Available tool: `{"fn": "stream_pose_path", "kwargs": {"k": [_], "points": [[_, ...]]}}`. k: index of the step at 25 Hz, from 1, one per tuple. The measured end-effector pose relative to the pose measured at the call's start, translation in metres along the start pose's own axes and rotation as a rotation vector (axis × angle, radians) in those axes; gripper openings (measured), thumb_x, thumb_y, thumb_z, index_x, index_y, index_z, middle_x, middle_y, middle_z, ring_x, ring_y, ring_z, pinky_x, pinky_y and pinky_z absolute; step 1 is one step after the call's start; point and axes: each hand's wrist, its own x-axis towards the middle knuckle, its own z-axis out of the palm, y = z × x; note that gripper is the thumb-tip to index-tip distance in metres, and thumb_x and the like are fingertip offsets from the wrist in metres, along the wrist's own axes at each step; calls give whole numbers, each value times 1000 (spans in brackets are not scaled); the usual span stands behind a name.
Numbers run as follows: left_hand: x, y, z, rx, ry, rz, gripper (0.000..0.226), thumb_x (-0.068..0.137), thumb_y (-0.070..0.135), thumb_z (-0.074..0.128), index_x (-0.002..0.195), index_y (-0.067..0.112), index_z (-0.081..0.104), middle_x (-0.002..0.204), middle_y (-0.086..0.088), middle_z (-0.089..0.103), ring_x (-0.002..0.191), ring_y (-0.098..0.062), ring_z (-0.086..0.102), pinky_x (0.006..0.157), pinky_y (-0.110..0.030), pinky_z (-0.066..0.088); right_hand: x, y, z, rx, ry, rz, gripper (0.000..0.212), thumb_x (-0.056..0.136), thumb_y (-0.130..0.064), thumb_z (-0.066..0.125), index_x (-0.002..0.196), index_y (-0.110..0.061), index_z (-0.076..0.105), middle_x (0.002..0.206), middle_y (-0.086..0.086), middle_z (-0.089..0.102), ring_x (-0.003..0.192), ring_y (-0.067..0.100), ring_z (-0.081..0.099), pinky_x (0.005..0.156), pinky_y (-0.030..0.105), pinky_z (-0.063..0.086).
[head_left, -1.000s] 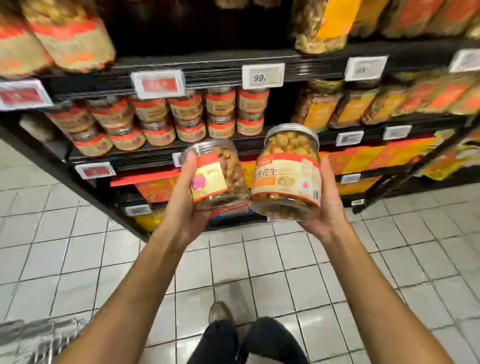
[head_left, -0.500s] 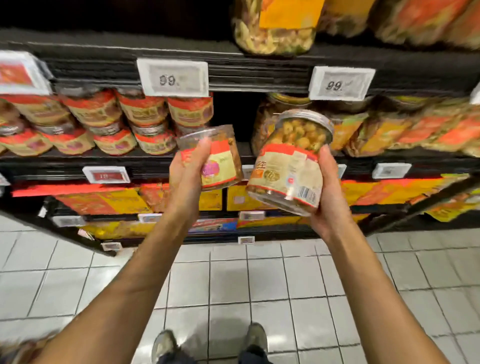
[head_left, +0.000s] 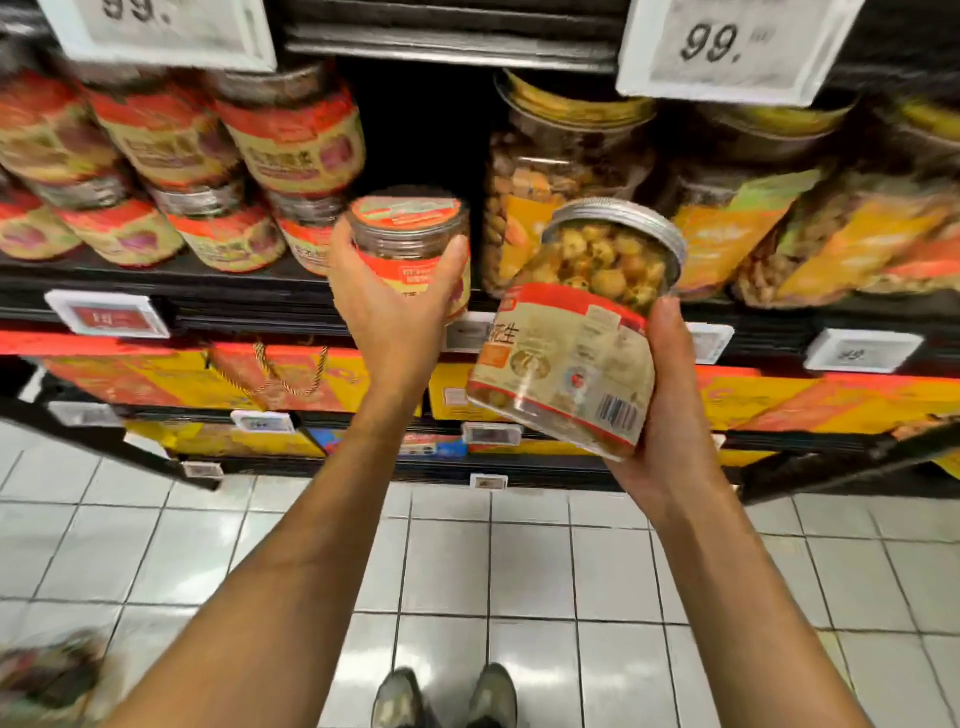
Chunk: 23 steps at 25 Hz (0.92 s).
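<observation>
Fingers (head_left: 340, 249) of the left hand (head_left: 387, 312) wrap the small jar (head_left: 410, 228) by the gap on the shelf (head_left: 249, 296). To its right and nearer, the right hand (head_left: 670, 415) grips the big jar (head_left: 571, 364), tilted. Both look like rigid, smooth, fairly light plastic, best held round the labelled middle.

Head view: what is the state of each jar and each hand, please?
Left hand: grips the small jar.
Right hand: grips the big jar.
Small jar: lid on, about upright.
Big jar: metal lid on, tilted, nearly full.
Shelf jars: lids on, stacked two high.
</observation>
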Motion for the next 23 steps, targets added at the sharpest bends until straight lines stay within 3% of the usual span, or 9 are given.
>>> {"fn": "stream_pose_path", "kwargs": {"k": [4, 7, 10, 12, 16, 18, 20, 21, 23], "points": [[5, -8, 8, 260, -42, 13, 91, 75, 52, 69, 139, 1, 30, 134, -20, 35, 127, -35, 32, 105, -42, 23, 3, 4, -2, -10, -24, -10, 72, 56, -66, 59, 114, -25, 63, 114, 5, 69, 106, 24, 65, 84, 46, 55], [-19, -23, -19, 244, -5, 242, 76, 82, 33, 69, 136, -6, 33, 130, -26, 38, 125, -33, 34, 107, -40, 31, 4, 5, -4, -27, -15, 2, 72, 51, -69, 59, 111, -29, 65, 112, 2, 70, 105, 22, 66, 81, 44, 55], [-46, -43, -34, 477, -237, 560, 64, 81, 14, 69, 135, -5, 41, 135, -29, 44, 128, -33, 38, 108, -40, 34, 3, 8, -4, -25, -12, -1, 63, 64, -69, 54, 111, -29, 64, 112, 2, 70, 106, 22, 66, 79, 43, 56], [-44, -49, -29, 545, -325, 600, 66, 82, 14, 69, 138, -3, 39, 141, -26, 40, 131, -38, 39, 106, -43, 37, 2, 11, -3, -23, -17, -5, 60, 66, -68, 53, 110, -30, 65, 114, 3, 69, 106, 23, 65, 79, 44, 56], [-29, -41, -29, 541, -369, 462, 71, 88, 17, 63, 143, -6, 24, 149, -28, 24, 136, -41, 32, 95, -52, 48, -1, 11, 3, -27, -13, -5, 66, 53, -68, 59, 105, -29, 67, 113, 4, 70, 105, 23, 66, 79, 45, 56], [-27, -36, -38, 609, -485, 444, 76, 86, 16, 65, 145, -2, 21, 152, -24, 21, 138, -38, 30, 97, -45, 47, -6, 7, 11, -54, -2, 14, 69, 52, -68, 60, 108, -27, 66, 113, 5, 70, 105, 23, 66, 78, 44, 57], [-23, -16, -53, 586, -592, 334, 63, 88, 17, 62, 143, 5, 33, 150, -16, 28, 136, -29, 34, 99, -34, 41, -15, 0, 21, -78, 2, 27, 75, 53, -67, 60, 115, -23, 62, 114, 5, 69, 105, 22, 66, 79, 42, 57], [-23, 1, -64, 470, -551, 191, 46, 92, 19, 58, 135, 8, 47, 142, -12, 41, 130, -25, 42, 99, -29, 39, -21, -6, 28, -90, 2, 32, 74, 55, -65, 61, 115, -23, 61, 113, 4, 69, 105, 22, 66, 80, 40, 57], [-22, 46, -90, 59, -450, -306, 27, 98, 26, 46, 107, 10, 66, 109, -6, 65, 104, -18, 62, 88, -27, 46, -37, -19, 45, -104, 3, 24, 64, 59, -61, 63, 111, -24, 62, 105, -1, 72, 100, 19, 68, 77, 38, 58]]}}
